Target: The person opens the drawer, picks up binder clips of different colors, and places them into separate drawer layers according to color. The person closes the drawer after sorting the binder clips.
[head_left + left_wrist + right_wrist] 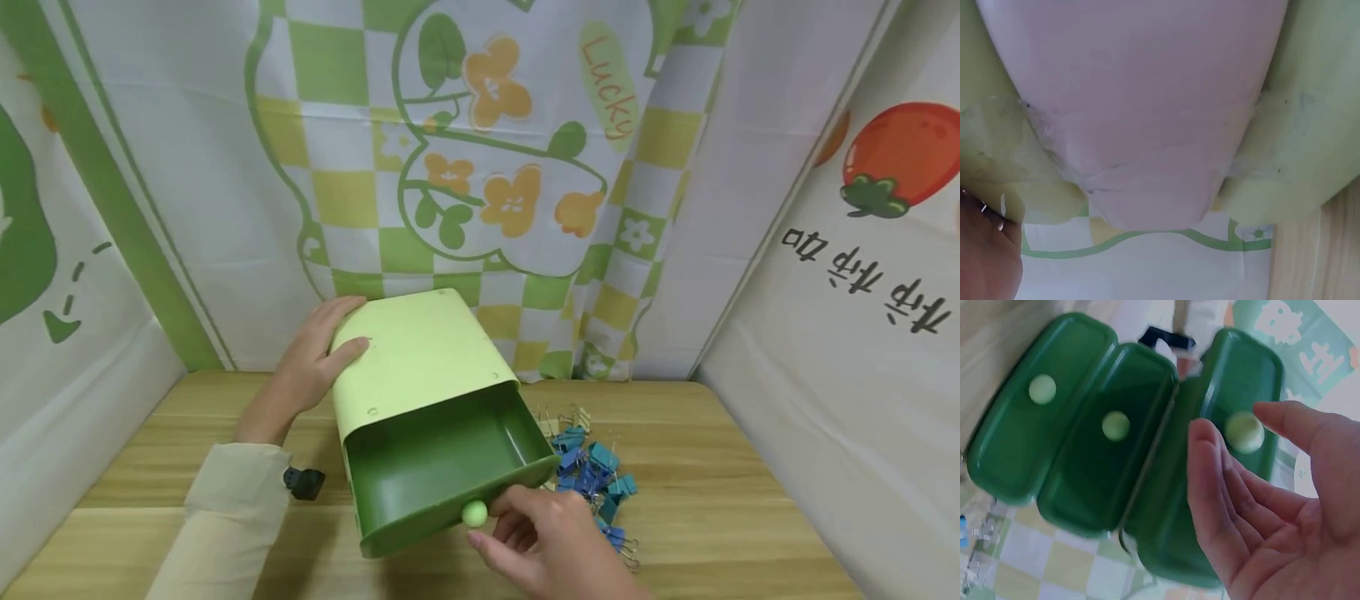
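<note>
A light green drawer cabinet [420,350] stands on the table with its dark green top drawer [442,458] pulled out; nothing shows inside the drawer. At the cabinet's upper left corner, my left hand [311,358] holds on, thumb on the top and fingers over the back edge. My right hand [555,537] is at the drawer's round pale green knob [475,513], thumb and fingers loosely bent around it with a gap. Two lower drawers [1110,462] are shut in the right wrist view. The left wrist view shows a taped pink panel [1141,112] between green parts.
A heap of blue, teal and pale yellow binder clips [588,471] lies on the wooden table [712,500], right of the cabinet. A checked, flowered curtain [480,167] hangs close behind. A black piece [303,482] sits by the left cuff.
</note>
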